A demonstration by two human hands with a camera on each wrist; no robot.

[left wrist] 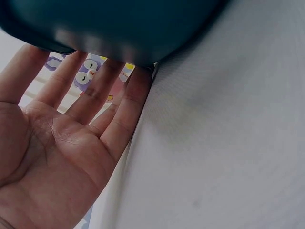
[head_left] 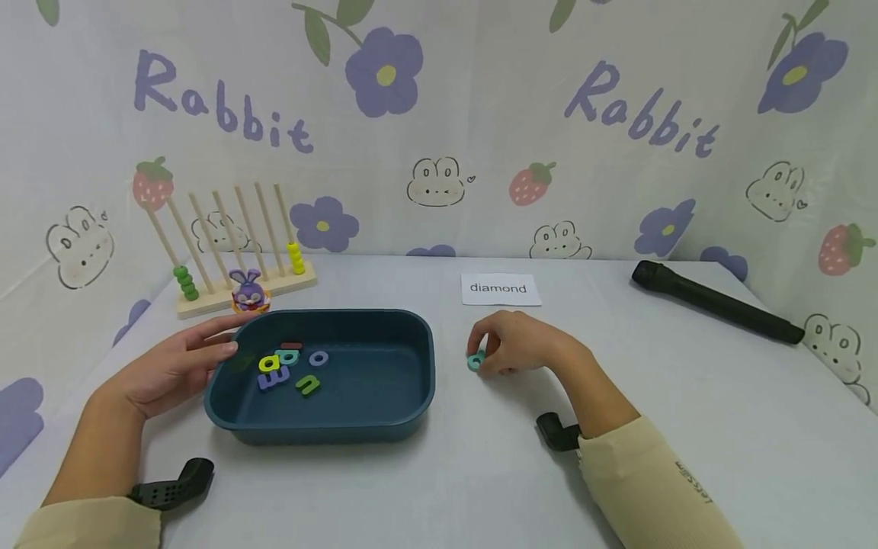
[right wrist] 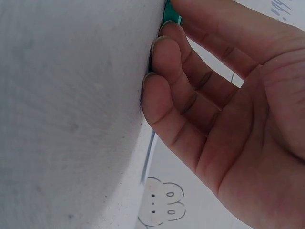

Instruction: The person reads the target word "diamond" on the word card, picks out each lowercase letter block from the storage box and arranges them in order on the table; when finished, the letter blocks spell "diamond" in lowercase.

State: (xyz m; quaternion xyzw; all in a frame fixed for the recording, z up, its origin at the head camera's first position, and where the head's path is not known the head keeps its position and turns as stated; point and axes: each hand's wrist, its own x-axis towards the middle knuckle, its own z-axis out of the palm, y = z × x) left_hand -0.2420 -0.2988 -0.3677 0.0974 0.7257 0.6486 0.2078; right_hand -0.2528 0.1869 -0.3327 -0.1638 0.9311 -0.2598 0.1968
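On the table to the right of the dark teal basin (head_left: 343, 436), my right hand (head_left: 516, 343) pinches a small teal letter (head_left: 473, 361) between thumb and index finger. In the right wrist view, a bit of the teal letter (right wrist: 172, 13) shows at the fingertips, which touch the table. My left hand (head_left: 171, 366) rests against the basin's left side. The left wrist view shows its fingers (left wrist: 126, 114) extended to the basin wall (left wrist: 109, 28). Inside the basin lie several letters, among them a yellow "a" (head_left: 268, 364), a purple "m" (head_left: 273, 377), a green "n" (head_left: 308, 385) and a blue "o" (head_left: 318, 358).
A card reading "diamond" (head_left: 501, 290) lies beyond my right hand. Behind the basin at left stand a wooden peg rack (head_left: 288, 284) with beads and a purple rabbit figure (head_left: 249, 293). A black microphone (head_left: 716, 300) lies at the far right.
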